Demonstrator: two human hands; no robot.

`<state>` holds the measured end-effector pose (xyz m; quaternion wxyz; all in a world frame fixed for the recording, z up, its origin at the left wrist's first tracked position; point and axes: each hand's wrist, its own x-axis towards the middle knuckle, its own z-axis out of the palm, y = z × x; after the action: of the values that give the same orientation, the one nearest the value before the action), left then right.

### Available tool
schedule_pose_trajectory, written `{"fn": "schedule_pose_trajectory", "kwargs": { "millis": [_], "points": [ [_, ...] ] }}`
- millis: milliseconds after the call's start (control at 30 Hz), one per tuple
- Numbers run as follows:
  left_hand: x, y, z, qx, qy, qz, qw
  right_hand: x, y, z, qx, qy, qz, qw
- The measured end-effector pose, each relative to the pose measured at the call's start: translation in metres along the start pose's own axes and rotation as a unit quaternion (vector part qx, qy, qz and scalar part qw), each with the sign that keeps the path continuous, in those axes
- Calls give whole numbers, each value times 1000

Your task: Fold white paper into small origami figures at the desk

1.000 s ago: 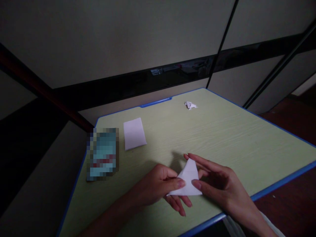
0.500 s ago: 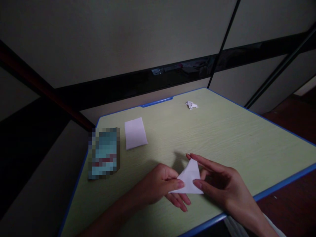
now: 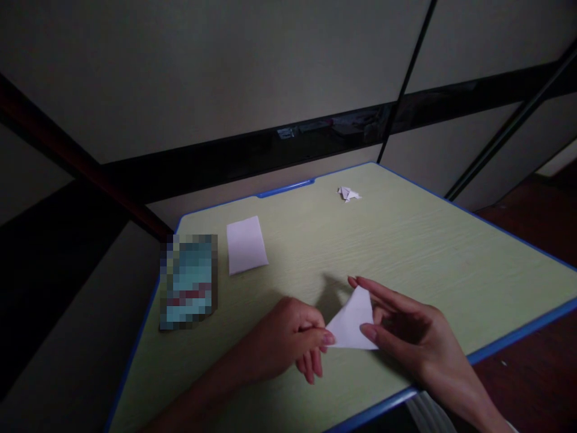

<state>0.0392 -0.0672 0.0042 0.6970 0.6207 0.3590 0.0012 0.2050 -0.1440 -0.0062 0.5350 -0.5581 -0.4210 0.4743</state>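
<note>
A small folded piece of white paper (image 3: 354, 322), roughly triangular, is held between my two hands above the near part of the table. My left hand (image 3: 297, 337) pinches its left corner between thumb and index finger, with the other fingers curled below. On the right side, my right hand (image 3: 406, 337) grips the paper, thumb on the near face and fingers behind its upper edge. The back of the paper and part of the right fingers are hidden.
On the pale table (image 3: 428, 252) with blue edging lies a stack or sheet of white paper (image 3: 247, 245). Left of it is a blurred-out teal item (image 3: 189, 279). A small folded paper figure (image 3: 348, 193) rests near the far edge. Behind stands a panelled cabinet (image 3: 252, 78).
My left thumb has slid from the middle of the paper's lower edge out to its left corner, and those fingers have curled in more. The paper and right hand have shifted slightly right.
</note>
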Motion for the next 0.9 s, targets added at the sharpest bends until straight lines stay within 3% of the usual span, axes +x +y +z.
{"fn": "schedule_pose_trajectory", "kwargs": {
  "millis": [100, 233, 667, 900],
  "points": [
    [-4, 4, -2, 78, 3, 57, 995, -3, 0, 3, -5, -24, -6, 1000],
    [-3, 5, -2, 89, 78, 97, 988, -5, 2, 11, -13, -25, -28, 999],
    [-4, 6, 9, 36, 165, 154, 974, -11, 7, 30, -87, -41, -59, 994],
    [-2, 8, 12, 127, 246, 157, 948, -12, 7, 33, -67, -32, -58, 996]
  ]
}}
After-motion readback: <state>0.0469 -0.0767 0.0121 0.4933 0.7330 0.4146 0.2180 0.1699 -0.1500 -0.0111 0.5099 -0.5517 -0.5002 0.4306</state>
